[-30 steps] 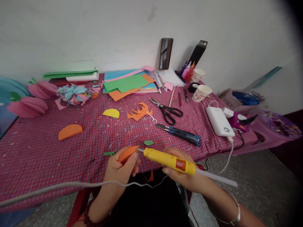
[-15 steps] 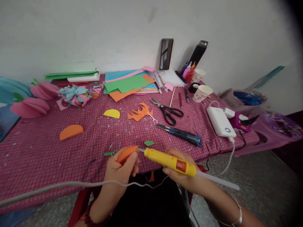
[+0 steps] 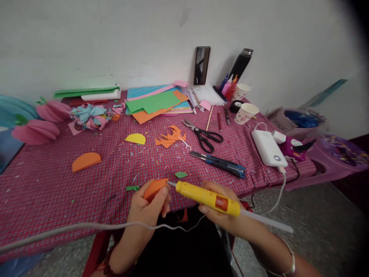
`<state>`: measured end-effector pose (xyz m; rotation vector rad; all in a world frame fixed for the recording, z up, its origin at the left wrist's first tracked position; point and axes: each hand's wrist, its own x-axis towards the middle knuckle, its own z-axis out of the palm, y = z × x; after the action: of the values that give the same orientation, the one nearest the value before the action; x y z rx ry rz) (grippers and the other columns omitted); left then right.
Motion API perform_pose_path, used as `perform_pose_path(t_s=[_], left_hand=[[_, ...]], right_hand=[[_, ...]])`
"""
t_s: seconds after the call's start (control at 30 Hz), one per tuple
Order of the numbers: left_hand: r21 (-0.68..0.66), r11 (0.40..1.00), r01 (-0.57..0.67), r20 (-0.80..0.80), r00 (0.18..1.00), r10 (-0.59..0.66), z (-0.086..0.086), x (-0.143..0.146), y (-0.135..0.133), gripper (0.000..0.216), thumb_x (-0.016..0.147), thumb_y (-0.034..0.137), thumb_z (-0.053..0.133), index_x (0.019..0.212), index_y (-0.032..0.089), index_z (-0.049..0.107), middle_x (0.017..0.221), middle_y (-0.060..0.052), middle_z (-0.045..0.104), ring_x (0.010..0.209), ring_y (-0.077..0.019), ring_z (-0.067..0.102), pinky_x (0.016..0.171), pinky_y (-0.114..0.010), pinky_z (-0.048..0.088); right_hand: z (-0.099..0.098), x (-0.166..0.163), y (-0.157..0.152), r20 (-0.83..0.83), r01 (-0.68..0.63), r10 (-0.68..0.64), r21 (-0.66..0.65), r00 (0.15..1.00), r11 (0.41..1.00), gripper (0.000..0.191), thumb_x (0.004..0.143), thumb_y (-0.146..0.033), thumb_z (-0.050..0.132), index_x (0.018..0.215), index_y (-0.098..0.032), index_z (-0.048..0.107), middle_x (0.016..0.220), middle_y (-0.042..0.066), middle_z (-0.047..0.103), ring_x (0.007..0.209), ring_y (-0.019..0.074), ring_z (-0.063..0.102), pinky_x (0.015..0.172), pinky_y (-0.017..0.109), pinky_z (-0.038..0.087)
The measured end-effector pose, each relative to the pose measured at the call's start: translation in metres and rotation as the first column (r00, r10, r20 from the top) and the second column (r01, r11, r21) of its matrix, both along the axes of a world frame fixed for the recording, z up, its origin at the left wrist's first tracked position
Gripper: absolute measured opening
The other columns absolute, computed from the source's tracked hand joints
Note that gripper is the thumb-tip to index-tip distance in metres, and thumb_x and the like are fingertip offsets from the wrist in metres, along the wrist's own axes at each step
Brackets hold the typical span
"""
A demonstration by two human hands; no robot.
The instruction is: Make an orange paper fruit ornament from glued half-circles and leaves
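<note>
Pinched in my left hand (image 3: 148, 207) is a folded orange paper piece (image 3: 155, 188), held over the table's front edge. My right hand (image 3: 219, 204) is wrapped round a yellow glue gun (image 3: 198, 193) with a clear glue stick (image 3: 268, 222) poking out of its back end. The metal nozzle meets the right tip of the orange paper, or comes very close to it. Just beyond the nozzle lies a green paper leaf (image 3: 181, 174), and a green paper strip (image 3: 132, 188) is beside my left hand.
On the checked tablecloth (image 3: 109, 207) lie a utility knife (image 3: 220, 164), scissors (image 3: 203, 134), orange scraps (image 3: 170, 137), a yellow half-circle (image 3: 136, 138) and an orange half-circle (image 3: 86, 162). Paper cups (image 3: 246, 114) and a white power bank (image 3: 268, 148) stand right. A pale cable (image 3: 86, 224) crosses in front.
Almost nothing differs. My right hand and the back of the glue gun have shifted very slightly, while the nozzle stays at the orange paper's tip.
</note>
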<state>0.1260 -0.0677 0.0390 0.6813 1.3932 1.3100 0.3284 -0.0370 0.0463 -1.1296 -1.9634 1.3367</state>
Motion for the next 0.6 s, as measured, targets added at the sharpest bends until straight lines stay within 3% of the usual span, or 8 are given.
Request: perform_pose_path(t_s=[0.4,0.6], left_hand=[[0.023,0.999,-0.022,0.0,1.0,0.022,-0.0008,0.0001,-0.0013,0.012,0.074,0.026,0.069,0.074,0.016,0.063,0.054,0.004,0.058,0.04,-0.0065,0.047,0.035,-0.017,0.036],[-0.069,0.997,0.044,0.224,0.974,-0.028,0.0025,-0.0027,-0.0005,0.015,0.071,0.028,0.072,0.074,0.015,0.063,0.054,0.004,0.058,0.04,-0.0047,0.045,0.037,-0.015,0.035]], right_hand=[[-0.0013,-0.0002,-0.0003,0.005,0.011,-0.011,0.002,1.0,1.0,0.016,0.08,-0.032,0.063,0.078,-0.02,0.052,0.07,-0.002,0.052,0.06,0.0116,0.047,0.054,0.026,0.036],[-0.0063,0.0027,-0.0003,-0.03,0.055,-0.054,0.029,0.998,0.998,0.013,0.083,-0.032,0.061,0.085,-0.021,0.053,0.075,-0.001,0.056,0.065,0.0135,0.052,0.058,0.027,0.042]])
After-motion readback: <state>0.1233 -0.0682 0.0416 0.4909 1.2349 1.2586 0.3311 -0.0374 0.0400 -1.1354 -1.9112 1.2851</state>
